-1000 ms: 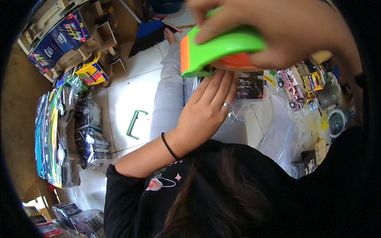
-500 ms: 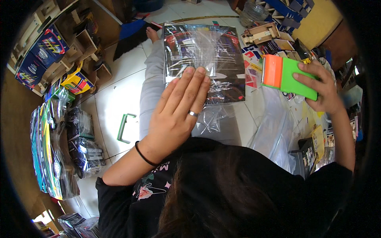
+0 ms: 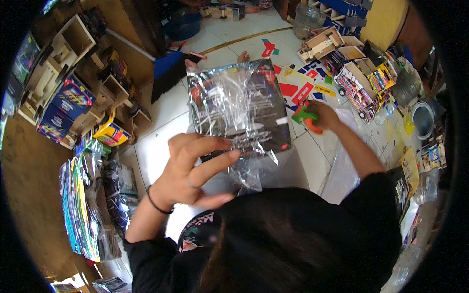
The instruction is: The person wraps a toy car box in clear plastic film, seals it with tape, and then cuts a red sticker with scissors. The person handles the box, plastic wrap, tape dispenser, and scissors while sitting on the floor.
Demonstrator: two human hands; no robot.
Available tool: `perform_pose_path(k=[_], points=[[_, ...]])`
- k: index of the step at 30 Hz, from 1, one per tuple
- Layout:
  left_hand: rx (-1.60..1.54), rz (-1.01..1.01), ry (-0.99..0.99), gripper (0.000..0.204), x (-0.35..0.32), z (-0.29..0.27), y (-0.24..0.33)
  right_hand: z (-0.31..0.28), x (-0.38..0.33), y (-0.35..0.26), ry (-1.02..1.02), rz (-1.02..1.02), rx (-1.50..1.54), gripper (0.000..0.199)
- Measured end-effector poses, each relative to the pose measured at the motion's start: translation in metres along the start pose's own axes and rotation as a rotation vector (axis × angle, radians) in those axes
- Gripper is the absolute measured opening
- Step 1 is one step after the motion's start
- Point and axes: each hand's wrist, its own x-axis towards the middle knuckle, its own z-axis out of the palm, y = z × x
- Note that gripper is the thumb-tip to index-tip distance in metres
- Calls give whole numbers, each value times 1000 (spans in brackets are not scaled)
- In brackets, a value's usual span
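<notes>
A dark printed box wrapped in clear plastic [image 3: 239, 107] rests across my lap, its loose plastic bunched toward me. My left hand [image 3: 188, 168] is over its near left edge, fingers spread and thumb apart. Whether the fingertips touch the wrap, I cannot tell. To the right of the box, low by the floor, my right hand [image 3: 323, 117] grips a green and orange tape dispenser [image 3: 308, 121], seen edge-on. Part of that grip is hidden by the hand itself.
Wooden toy trucks [image 3: 359, 90] and coloured cut pieces [image 3: 293, 88] lie at the far right. On the left are stacked wooden truck bodies [image 3: 68, 105], wrapped packages [image 3: 88, 210] and a broom [image 3: 171, 73]. A clear plastic sheet [image 3: 342, 171] lies on the right.
My left hand has lifted from flat on the box and drawn back, fingers bending. My right hand has moved inward and lower with the tape dispenser, which has turned edge-on. The view has shifted.
</notes>
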Motion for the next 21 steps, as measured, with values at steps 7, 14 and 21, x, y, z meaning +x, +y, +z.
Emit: perform_pose_path(k=[7,14,21], points=[[10,342,-925,35,122,69,-80,175,-57,36,247,843,758,55],[319,-269,-812,60,161,76,-199,61,2,-43,822,466,927,65],[626,-719,-721,78,153,85,-252,-20,133,-240,1070,115,1096,69]])
